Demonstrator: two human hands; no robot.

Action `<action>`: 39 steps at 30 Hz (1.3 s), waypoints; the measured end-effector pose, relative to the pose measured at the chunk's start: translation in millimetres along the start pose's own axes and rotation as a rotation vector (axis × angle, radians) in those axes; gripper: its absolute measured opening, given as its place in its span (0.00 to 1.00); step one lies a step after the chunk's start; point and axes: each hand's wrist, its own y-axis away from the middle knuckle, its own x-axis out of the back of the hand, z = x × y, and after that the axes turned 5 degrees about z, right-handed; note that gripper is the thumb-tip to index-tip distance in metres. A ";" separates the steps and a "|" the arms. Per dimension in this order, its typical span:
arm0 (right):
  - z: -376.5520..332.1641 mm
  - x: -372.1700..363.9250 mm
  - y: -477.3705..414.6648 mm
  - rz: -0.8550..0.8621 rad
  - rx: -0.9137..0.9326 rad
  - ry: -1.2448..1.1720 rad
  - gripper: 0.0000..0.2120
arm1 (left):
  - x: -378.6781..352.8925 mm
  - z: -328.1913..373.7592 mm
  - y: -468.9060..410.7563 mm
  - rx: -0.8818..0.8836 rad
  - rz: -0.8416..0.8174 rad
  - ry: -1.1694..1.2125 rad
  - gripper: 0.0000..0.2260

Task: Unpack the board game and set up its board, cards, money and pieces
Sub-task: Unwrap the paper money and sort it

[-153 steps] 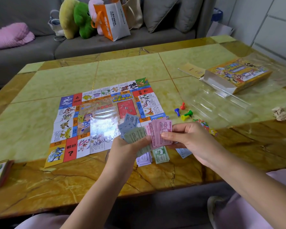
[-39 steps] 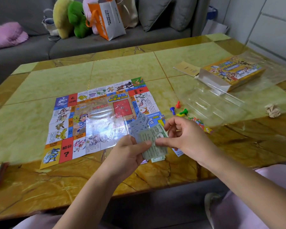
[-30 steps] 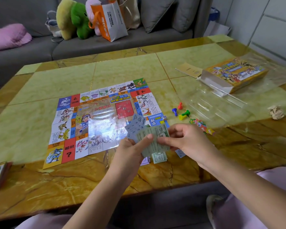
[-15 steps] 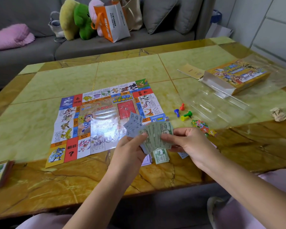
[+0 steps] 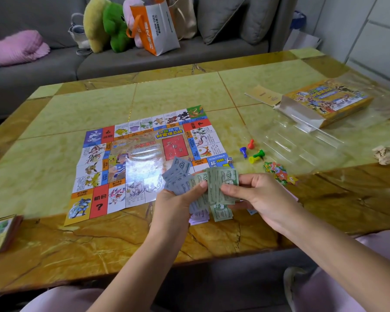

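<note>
money sort | pink notes gone from the fan since earlier; green notes (image 5: 222, 182) up now | left hand (image 5: 178, 200) fingers (image 5: 197, 188) pinch the blue-grey notes (image 5: 176, 174); right hand (image 5: 262, 197) fingers (image 5: 234, 191) pinch the green, over the desk (image 5: 54, 244) beside the board (image 5: 122, 158) | greens likely join the piles (image 5: 221, 213) next

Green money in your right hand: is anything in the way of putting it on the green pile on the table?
Nothing visible does. The right hand pinches the green bills close over the green pile, its top bare.
</note>
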 end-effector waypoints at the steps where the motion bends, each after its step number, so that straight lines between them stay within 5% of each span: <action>1: 0.0 0.2 -0.5 0.013 0.005 -0.001 0.08 | -0.9 1.1 1.1 0.026 -0.007 0.002 0.16; 4: -2.2 1.8 -2.1 0.074 0.030 -0.019 0.08 | -1.4 3.4 0.7 0.102 -0.002 0.043 0.24; 14: -3.3 3.0 -0.6 -0.029 -0.006 -0.009 0.07 | 2.9 -2.6 -2.8 0.035 0.019 -0.051 0.04; 22: -3.8 5.6 -0.8 -0.061 -0.009 0.035 0.08 | -3.1 -3.3 2.7 0.010 0.031 -0.139 0.25; 31: -15.3 18.0 -4.9 0.003 0.016 0.029 0.04 | 2.7 5.2 -4.7 -0.055 0.012 0.019 0.11; 35: -12.3 18.9 -2.1 0.003 0.069 0.334 0.09 | 10.5 11.5 -8.9 0.001 0.031 0.081 0.07; 39: 5.3 11.0 -2.5 0.032 0.107 0.527 0.26 | 17.6 9.2 -10.9 0.088 0.019 0.125 0.08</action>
